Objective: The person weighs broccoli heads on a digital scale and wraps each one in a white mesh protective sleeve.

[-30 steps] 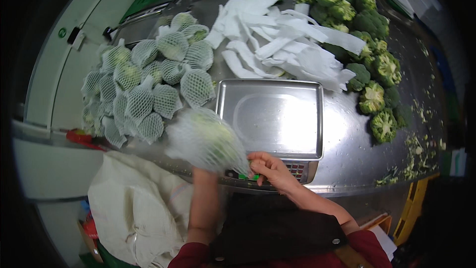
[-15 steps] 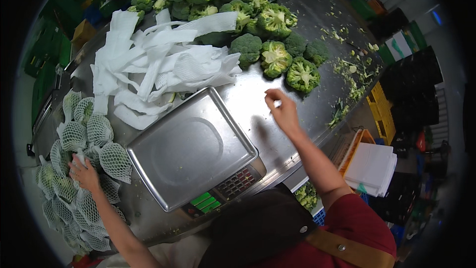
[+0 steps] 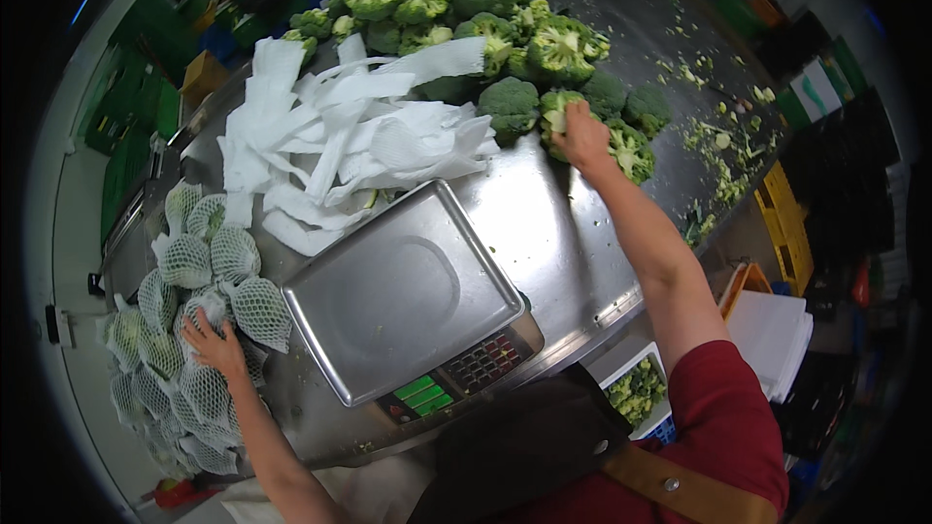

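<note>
My left hand (image 3: 216, 347) rests on the pile of broccoli heads in white foam nets (image 3: 180, 262) at the left, its fingers spread. My right hand (image 3: 582, 141) reaches across to the pile of bare broccoli (image 3: 563, 39) at the upper right, its fingers round a pale cut broccoli head (image 3: 553, 109). Between my hands stands a steel scale (image 3: 398, 301) with a flat tray and keypad. A loose heap of white foam net sleeves (image 3: 340, 136) lies behind the scale.
Cut leaf scraps (image 3: 728, 146) are scattered on the steel table's (image 3: 582, 252) right side. Below its front edge are a white bin (image 3: 636, 388) of broccoli pieces and white sheets (image 3: 767, 340). Green crates (image 3: 126, 116) stand back left, a yellow pallet (image 3: 782, 223) at the right.
A second ago a netted broccoli was at my hands over the scale. Since then my left hand moved onto the netted pile and my right reached out to the bare broccoli. The view has turned.
</note>
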A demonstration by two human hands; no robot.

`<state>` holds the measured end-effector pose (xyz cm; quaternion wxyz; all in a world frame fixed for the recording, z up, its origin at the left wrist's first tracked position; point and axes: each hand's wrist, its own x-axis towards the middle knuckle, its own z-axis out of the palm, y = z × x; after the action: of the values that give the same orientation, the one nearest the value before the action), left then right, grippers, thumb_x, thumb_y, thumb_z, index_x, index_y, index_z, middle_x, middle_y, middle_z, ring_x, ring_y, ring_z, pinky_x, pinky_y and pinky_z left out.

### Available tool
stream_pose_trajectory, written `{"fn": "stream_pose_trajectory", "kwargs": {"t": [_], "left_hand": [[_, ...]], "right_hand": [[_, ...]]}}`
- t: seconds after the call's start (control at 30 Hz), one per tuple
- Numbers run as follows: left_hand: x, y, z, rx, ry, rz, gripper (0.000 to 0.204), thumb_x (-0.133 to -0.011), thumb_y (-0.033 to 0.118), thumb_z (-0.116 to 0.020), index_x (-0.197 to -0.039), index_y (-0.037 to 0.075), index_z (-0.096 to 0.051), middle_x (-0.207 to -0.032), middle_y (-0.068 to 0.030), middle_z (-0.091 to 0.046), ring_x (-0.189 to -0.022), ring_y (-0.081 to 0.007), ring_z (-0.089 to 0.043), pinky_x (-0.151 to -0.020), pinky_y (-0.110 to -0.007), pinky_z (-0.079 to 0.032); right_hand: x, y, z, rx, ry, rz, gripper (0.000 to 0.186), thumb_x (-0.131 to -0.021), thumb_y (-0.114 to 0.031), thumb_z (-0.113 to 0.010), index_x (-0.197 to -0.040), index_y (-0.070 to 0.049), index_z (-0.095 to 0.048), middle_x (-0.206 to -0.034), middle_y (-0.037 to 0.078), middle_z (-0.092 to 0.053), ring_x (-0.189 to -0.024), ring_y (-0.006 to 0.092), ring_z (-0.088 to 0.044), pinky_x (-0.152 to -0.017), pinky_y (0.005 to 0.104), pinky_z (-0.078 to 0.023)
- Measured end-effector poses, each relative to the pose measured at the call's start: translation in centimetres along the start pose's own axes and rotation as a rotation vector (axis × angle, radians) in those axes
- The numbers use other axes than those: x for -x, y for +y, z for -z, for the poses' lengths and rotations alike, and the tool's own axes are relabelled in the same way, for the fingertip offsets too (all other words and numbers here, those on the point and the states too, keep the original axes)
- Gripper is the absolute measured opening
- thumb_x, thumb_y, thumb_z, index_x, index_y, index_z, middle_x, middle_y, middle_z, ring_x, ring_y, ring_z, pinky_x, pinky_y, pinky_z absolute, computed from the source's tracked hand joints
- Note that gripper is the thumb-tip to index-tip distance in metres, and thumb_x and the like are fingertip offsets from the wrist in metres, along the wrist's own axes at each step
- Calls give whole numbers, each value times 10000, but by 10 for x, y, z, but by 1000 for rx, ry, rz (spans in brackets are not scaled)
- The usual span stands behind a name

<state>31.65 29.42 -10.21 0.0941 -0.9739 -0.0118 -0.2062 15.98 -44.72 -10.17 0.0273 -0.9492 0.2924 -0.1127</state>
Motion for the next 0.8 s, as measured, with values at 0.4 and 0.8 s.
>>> {"fn": "stream_pose_trajectory", "kwargs": {"t": [0.4,0.8], "left_hand": [[82,227,219,1898,-716,356,776,-781,245,-674,-1423,53,-283,-1400,-123,-388,-1281,-255,-390,-1040,-371,-341],[125,245,207,1255,-452,-4,889,-612,193,-799,-1358,20,-348,-1312,-193,-423,-1208,-315,-439,-1022,-387,-350]], "right_hand": [[152,-106,102,-1657,-669,-120,439,-851,-236,-552,-1226,-9,-542,-914,69,-627,-767,109,-586,-667,252,-474],[19,-202,48,-431,149,499,346,-776,-179,-671,-1078,-42,-575,-854,139,-617,-777,315,-586,-735,403,-478]]}}
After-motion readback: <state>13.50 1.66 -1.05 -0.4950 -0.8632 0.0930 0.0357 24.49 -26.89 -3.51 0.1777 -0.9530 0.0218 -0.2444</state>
